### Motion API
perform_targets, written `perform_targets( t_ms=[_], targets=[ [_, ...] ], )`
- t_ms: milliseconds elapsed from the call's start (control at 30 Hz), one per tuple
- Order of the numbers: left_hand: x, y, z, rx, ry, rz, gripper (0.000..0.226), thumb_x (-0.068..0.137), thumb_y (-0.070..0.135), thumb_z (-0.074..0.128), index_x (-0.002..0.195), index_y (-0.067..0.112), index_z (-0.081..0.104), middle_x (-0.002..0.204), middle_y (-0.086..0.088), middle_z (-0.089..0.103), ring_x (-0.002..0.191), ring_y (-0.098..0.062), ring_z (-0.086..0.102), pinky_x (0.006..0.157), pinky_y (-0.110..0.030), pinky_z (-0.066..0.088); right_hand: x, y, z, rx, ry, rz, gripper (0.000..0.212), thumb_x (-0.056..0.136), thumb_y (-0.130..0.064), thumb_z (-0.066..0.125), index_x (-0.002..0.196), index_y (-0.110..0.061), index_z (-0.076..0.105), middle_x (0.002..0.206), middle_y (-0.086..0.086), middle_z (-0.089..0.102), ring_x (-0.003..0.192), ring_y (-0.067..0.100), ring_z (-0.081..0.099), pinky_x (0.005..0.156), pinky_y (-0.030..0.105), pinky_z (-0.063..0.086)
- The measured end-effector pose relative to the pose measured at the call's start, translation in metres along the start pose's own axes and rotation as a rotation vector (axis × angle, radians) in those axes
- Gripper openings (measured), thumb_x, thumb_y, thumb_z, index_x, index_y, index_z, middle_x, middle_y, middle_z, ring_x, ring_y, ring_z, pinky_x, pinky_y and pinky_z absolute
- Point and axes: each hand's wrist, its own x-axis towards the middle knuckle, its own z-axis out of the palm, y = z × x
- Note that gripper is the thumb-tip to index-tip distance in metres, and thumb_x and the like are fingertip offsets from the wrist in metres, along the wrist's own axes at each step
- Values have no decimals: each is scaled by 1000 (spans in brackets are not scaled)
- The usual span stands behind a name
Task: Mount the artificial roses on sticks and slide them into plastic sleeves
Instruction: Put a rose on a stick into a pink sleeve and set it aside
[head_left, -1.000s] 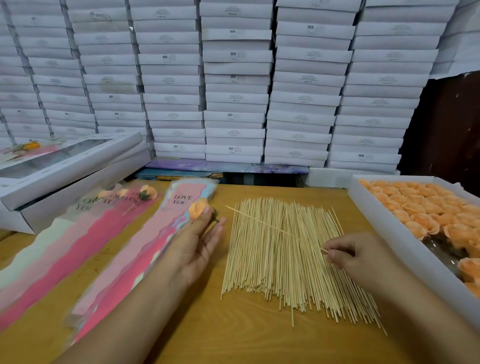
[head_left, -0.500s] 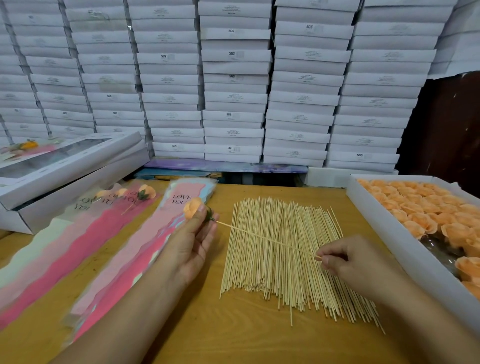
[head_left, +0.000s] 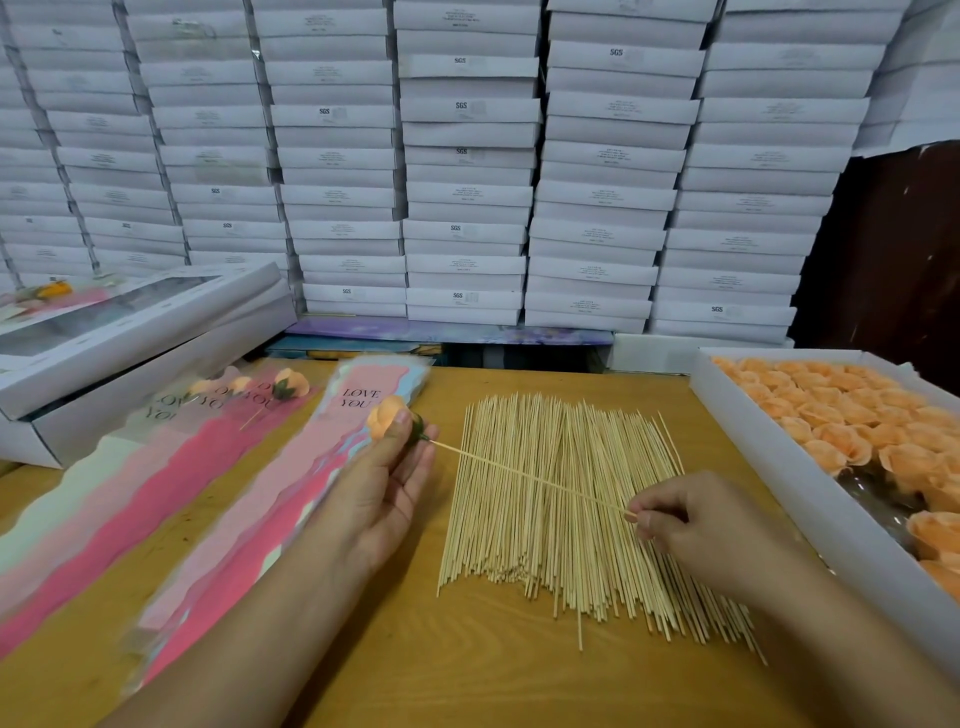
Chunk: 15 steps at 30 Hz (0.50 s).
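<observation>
Bench unchanged; I note stick tip now in rose; left hand fingers grip rose, right hand fingers pinch stick.

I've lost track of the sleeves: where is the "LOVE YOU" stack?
The sleeve stack lies left of centre on the table, under the left hand, left of the stick pile.

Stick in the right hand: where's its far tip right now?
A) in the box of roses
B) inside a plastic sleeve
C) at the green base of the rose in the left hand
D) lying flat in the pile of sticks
C: the stick, pinched by the right hand, runs up over the pile to the green base of the rose held in the left hand.
</observation>
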Motion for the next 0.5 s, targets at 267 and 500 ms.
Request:
perform_targets(
  t_ms=[267,500],
  targets=[
    [0,2,-1,-36,13,2,32,72,12,74,102,2,68,89,-14,77,76,-16,76,60,-24,61,-3,-3,-2,41,11,12,44,94,-15,65,57,-38,65,77,-8,74,60,8,64,55,22,47],
    [-3,2,1,-27,21,4,29,75,13,73,102,2,68,89,-14,76,76,-16,76,60,-24,62,-4,-4,-2,39,7,17,41,94,-16,65,61,-39,66,69,-7,73,60,15,64,57,24,48]
  ],
)
